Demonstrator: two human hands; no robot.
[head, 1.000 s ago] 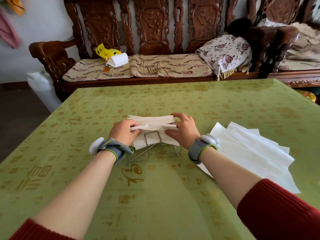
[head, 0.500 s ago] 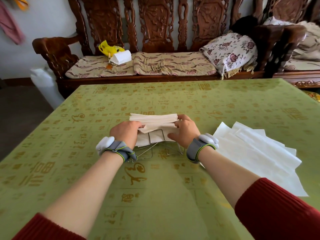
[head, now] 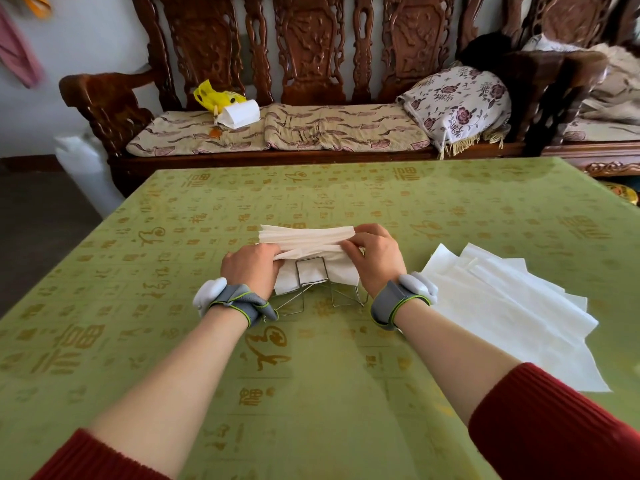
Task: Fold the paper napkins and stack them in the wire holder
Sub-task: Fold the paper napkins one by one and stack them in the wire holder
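A green table (head: 311, 403) with gold signs is seen from above. In the middle of it a wire holder (head: 313, 282) is stood, and folded napkins (head: 308, 237) are stacked upright in it. The tops of the napkins are seen well above the wire.

The left end of the folded napkins is gripped by the left hand (head: 251, 268). Its fingers are curled round the paper. The right end is pinched by the right hand (head: 375, 259), with the thumb at the near side and the fingers bent over the top. The paper is pulled a little crooked between the two hands.

A grey band with a white lump is worn on the left wrist (head: 239, 303), and one more is worn on the right wrist (head: 398, 299). Red sleeves are pushed up on both arms.

Just to the right of the right hand, a loose pile of flat napkins (head: 502, 306) is spread on the table. It is not touched by either hand.

At the far side of the table, a dark carved wooden bench (head: 311, 64) is set against the wall. Flat cushions are laid along its seat. A yellow bag (head: 216, 97) and a white paper roll (head: 240, 114) are left on the left part of the seat. A flowered pillow (head: 457, 102) is leaned at the right end.
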